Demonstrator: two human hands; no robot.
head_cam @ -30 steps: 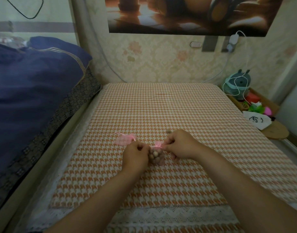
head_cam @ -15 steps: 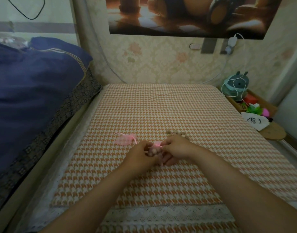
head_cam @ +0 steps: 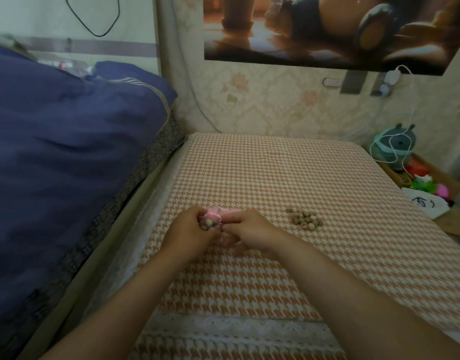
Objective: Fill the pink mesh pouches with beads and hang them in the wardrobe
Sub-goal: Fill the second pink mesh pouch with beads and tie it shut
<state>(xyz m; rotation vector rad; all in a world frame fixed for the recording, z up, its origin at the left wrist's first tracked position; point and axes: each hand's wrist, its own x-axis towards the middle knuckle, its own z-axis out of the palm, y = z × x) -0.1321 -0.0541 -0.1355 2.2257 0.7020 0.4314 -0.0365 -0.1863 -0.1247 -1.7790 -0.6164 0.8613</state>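
A pink mesh pouch (head_cam: 210, 221) holding brown beads sits between my two hands, just above the houndstooth cloth. My left hand (head_cam: 190, 233) is closed around the pouch's left side. My right hand (head_cam: 249, 231) pinches the pouch's pink top and drawstring from the right. A second pink pouch (head_cam: 230, 210) lies flat on the cloth right behind my hands, mostly hidden by them. A loose heap of brown beads (head_cam: 305, 219) rests on the cloth to the right of my right hand.
The orange-and-white houndstooth table (head_cam: 275, 172) has a lace front edge. A blue quilt (head_cam: 54, 152) is piled on the bed at left. At right stand a teal toy (head_cam: 392, 146) with a white cable, a wooden tray with colourful items, and a white bag (head_cam: 426, 203).
My hands and the filled pouch shifted left, toward the second pouch, which is now mostly covered. The heap of beads, hidden before by my right hand, is now uncovered.
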